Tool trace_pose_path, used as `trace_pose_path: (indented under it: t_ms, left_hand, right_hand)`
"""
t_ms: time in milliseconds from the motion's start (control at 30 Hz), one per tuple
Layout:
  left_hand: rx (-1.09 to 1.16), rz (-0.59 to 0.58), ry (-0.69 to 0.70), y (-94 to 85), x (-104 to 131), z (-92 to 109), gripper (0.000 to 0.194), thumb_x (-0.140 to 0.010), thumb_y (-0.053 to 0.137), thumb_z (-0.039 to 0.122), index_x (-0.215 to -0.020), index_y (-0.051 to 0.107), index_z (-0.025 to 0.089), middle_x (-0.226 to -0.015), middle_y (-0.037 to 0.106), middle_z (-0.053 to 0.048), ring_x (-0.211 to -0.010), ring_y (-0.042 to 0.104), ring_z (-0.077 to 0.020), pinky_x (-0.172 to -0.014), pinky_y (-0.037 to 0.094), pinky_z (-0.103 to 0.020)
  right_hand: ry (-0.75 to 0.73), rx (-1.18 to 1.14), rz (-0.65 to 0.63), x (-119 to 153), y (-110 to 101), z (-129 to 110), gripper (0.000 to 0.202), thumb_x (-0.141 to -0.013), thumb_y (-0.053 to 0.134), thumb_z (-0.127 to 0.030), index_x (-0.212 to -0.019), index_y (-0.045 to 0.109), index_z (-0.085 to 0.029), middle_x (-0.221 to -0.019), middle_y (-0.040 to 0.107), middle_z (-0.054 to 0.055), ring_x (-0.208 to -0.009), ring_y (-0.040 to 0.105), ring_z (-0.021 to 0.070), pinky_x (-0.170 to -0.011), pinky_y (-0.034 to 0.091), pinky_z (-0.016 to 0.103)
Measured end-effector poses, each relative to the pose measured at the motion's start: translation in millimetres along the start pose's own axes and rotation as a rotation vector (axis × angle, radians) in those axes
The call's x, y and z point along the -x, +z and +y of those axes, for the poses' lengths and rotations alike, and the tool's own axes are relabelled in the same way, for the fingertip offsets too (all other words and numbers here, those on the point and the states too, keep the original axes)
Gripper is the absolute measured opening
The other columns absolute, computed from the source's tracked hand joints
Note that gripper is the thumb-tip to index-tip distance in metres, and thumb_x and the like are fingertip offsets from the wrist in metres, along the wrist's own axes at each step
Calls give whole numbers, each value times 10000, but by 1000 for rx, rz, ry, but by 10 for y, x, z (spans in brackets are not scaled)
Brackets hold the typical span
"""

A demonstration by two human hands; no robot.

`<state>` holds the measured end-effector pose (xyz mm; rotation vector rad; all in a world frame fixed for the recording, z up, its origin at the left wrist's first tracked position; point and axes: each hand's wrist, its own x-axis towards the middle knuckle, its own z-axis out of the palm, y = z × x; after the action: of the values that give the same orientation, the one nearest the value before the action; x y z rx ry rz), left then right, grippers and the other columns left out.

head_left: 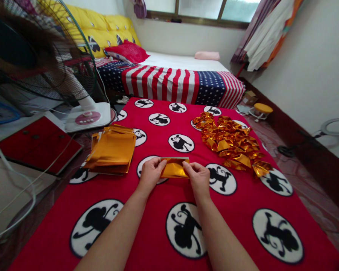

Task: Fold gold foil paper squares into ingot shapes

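Observation:
A sheet of gold foil paper (pixel 174 168), folded into a wide band, is held just above the red cloth. My left hand (pixel 151 172) pinches its left end between thumb and fingers. At the opposite end my right hand (pixel 198 175) grips it the same way. To the left lies a stack of flat gold foil sheets (pixel 111 148), its edges uneven. Over on the right, rows of folded gold foil pieces (pixel 228 139) lie close together, shiny and boat-like in shape.
A red cloth (pixel 147 226) with monkey figures in white circles covers the surface. An electric fan (pixel 87 114) stands at the left, beside a red panel (pixel 34 141). Behind is a bed with a striped, starred cover (pixel 169 82). A yellow stool (pixel 262 108) is at the right.

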<state>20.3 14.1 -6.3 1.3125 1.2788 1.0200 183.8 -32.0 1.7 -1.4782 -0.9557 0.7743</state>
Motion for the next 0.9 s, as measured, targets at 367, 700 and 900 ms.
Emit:
trace_pose_path:
  t_ms: [367, 700, 900]
  left_hand:
    - [-171, 111, 141, 22, 57, 27, 216, -855, 525, 347, -840, 650, 172, -679, 620, -7, -615, 564, -141, -540, 408, -206]
    - [-166, 132, 140, 26, 75, 20, 254, -875, 501, 383, -833, 649, 181, -692, 614, -13, -650, 564, -157, -548, 397, -214]
    - [-172, 136, 143, 27, 73, 51, 250, -872, 493, 366, -787, 634, 179, -660, 582, -2, -628, 532, -149, -567, 370, -219]
  right_hand:
    - [-35, 39, 15, 35, 23, -7, 405, -787, 669, -508, -585, 596, -164, -555, 514, -20, -543, 441, 110, -511, 332, 226]
    - [-47, 5, 38, 49, 46, -20, 417, -785, 668, -519, -573, 567, -174, -538, 488, -29, -535, 420, 110, -509, 333, 228]
    - [-63, 30, 44, 54, 48, -40, 429, -796, 654, -524, -565, 555, -177, -545, 484, -28, -543, 424, 110, -520, 330, 227]
